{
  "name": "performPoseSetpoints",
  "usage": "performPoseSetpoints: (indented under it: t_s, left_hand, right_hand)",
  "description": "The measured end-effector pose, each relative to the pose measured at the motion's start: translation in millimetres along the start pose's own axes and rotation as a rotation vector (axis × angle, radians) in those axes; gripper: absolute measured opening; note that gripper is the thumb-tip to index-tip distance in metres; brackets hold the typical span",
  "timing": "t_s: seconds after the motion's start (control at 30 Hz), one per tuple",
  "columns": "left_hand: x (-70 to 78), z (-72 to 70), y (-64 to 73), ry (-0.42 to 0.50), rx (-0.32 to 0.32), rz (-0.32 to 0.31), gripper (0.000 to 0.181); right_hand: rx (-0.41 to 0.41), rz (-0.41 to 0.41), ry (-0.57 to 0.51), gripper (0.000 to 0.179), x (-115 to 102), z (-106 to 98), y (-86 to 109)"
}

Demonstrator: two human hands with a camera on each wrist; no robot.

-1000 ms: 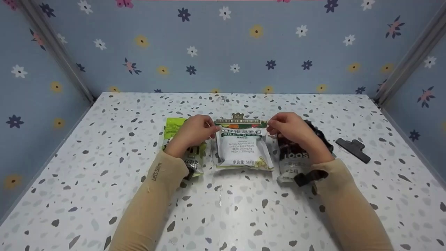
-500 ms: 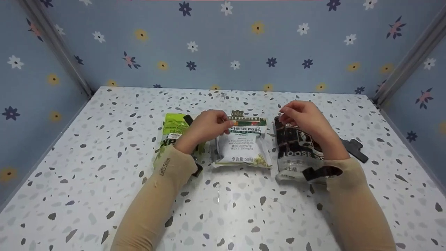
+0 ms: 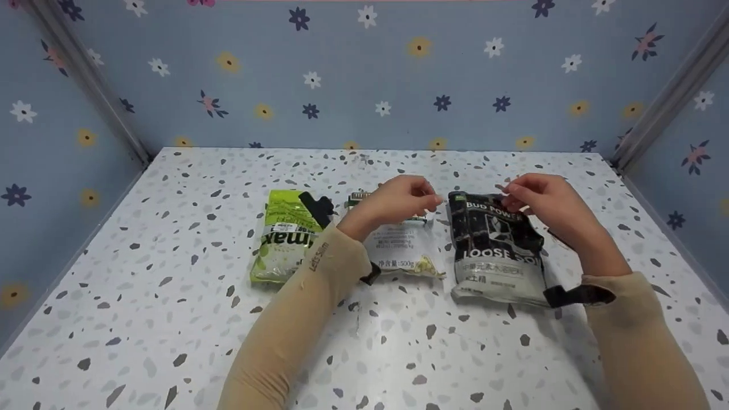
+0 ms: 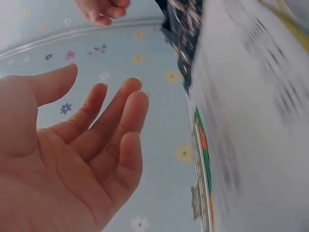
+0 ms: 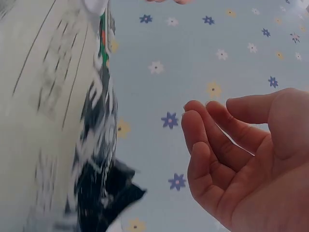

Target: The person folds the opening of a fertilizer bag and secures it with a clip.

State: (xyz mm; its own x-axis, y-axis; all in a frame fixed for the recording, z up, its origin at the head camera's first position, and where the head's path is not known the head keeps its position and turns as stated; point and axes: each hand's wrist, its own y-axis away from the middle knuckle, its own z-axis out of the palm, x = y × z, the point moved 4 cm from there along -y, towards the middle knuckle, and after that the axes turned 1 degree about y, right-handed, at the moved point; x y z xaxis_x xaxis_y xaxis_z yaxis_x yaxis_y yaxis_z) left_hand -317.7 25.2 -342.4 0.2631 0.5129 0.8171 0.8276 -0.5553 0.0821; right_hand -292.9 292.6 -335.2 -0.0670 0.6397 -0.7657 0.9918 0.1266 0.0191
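My left hand (image 3: 401,199) hovers over the upper part of a white 500g bag (image 3: 401,250), holding nothing. Its fingers are loosely bent and apart in the left wrist view. A strip clip with a piano-key pattern (image 4: 199,169) runs along that bag's top edge; in the head view my hand and forearm cover most of it. My right hand (image 3: 549,202) hangs over the top right of a black and grey "Loose Soil" bag (image 3: 495,250). In the right wrist view its relaxed fingers hold nothing, apart from the bag.
To the left lies a lime-green bag (image 3: 282,250) with a black clip (image 3: 317,209) at its upper right. Another black clip, on the table right of the black bag, is mostly hidden by my right forearm. Blue flowered panels (image 3: 364,74) enclose the speckled table (image 3: 364,353).
Both hands have left the ends of the piano-key clip and moved right. The left now passes over the white bag, uncovering the green one; the right has shifted across the black bag.
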Motion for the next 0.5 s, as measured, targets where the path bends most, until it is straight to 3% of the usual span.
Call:
performPoseSetpoints:
  t_s: [0.27, 0.5]
  left_hand:
    - [19.8, 20.3, -41.1, 0.161, -0.029, -0.035, 0.036]
    - [11.5, 32.9, -71.6, 0.254, 0.032, -0.121, 0.035]
  right_hand:
    - [0.065, 0.039, 0.105, 0.044, 33, -24, 17.9]
    - [0.056, 0.046, 0.12, 0.052, 53, -26, 18.1]
